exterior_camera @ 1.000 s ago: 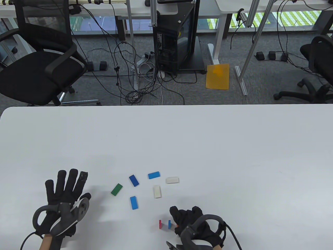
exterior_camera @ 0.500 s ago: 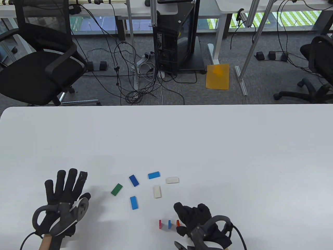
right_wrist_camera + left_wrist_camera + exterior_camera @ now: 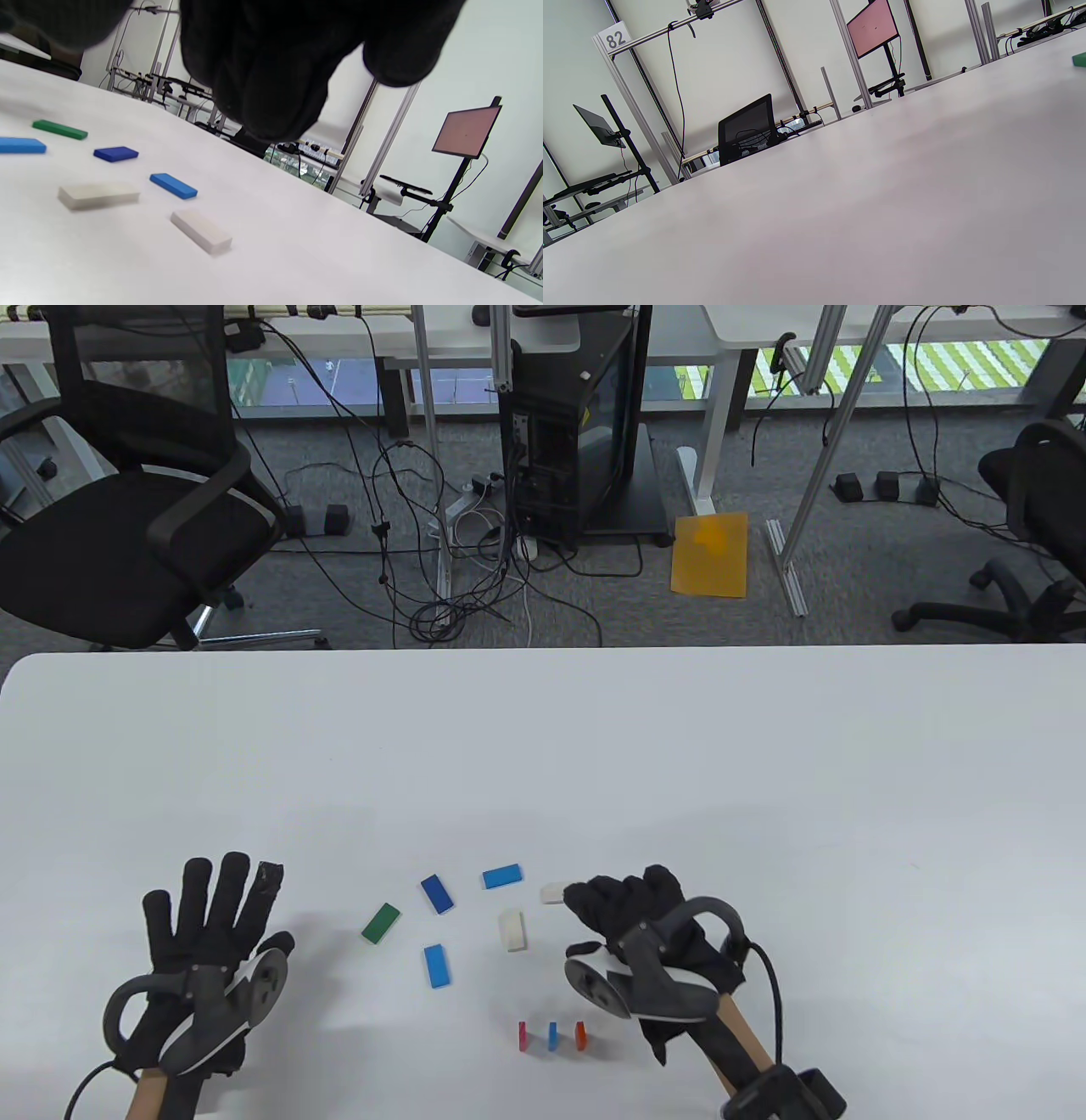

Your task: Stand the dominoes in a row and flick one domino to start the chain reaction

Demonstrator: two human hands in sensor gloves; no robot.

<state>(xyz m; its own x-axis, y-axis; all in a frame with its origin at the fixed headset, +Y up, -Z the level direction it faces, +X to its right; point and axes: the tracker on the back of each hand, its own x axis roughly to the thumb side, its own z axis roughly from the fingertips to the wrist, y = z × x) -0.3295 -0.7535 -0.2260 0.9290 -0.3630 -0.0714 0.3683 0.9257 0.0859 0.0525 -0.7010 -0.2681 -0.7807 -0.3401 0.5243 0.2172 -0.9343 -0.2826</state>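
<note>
Three dominoes stand in a short row near the front edge: red point(image 3: 523, 1035), blue point(image 3: 552, 1035) and orange point(image 3: 580, 1034). Several more lie flat behind them: green point(image 3: 380, 922), dark blue point(image 3: 437, 893), two light blue point(image 3: 501, 875) point(image 3: 437, 965) and a white one point(image 3: 512, 930). My right hand point(image 3: 598, 903) hovers with loosely bent fingers point(image 3: 271, 84) holding nothing, just right of another flat white domino point(image 3: 553, 892) point(image 3: 201, 232), partly covering it. My left hand point(image 3: 216, 899) lies flat on the table at the left, fingers spread, apart from every domino.
The white table point(image 3: 764, 780) stretches wide behind and to the right of the dominoes. Beyond its far edge are an office chair point(image 3: 127, 526), floor cables and a computer tower point(image 3: 577, 432). The left wrist view shows mostly bare tabletop point(image 3: 840, 203) and the green domino's corner point(image 3: 1079, 59).
My right hand let go of the orange domino, which now stands third in the row, and moved away from me to the far white domino. The left hand stayed put.
</note>
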